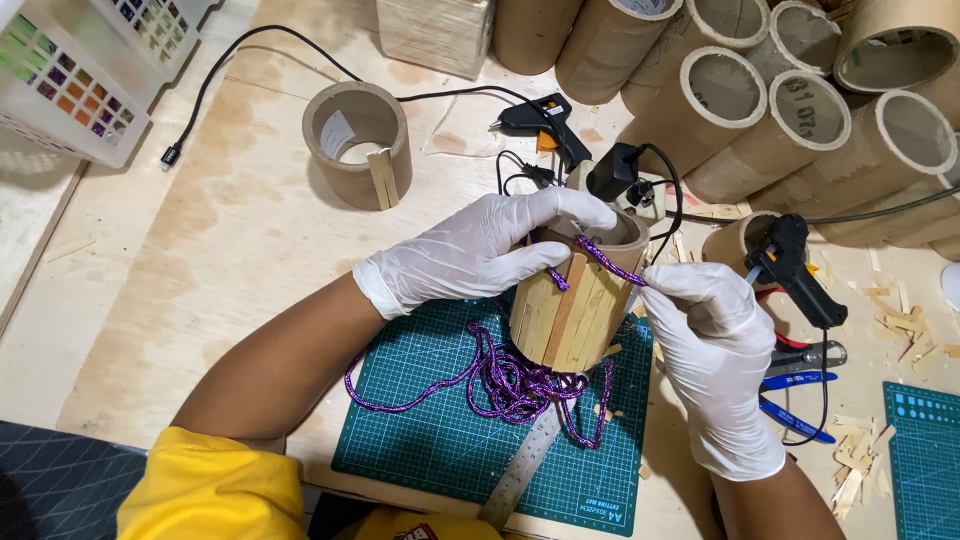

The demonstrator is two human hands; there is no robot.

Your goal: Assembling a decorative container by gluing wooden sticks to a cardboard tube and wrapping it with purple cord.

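Presently the stick-clad cardboard cup stands tilted on the green cutting mat, its visible side fully covered in wooden slats. The purple cord crosses only the rim in one short run; by judgement the wrapping has barely begun, and most of the cord lies loose in a heap on the mat beside the cup's base. The left hand, gloved, is closed over the cup's top. The right hand, gloved, pinches the cord between fingertips. Count: one clad cup, one cord, two glue guns, one steel ruler, one bare ring with a single slat, at least eight cardboard tubes stacked behind.
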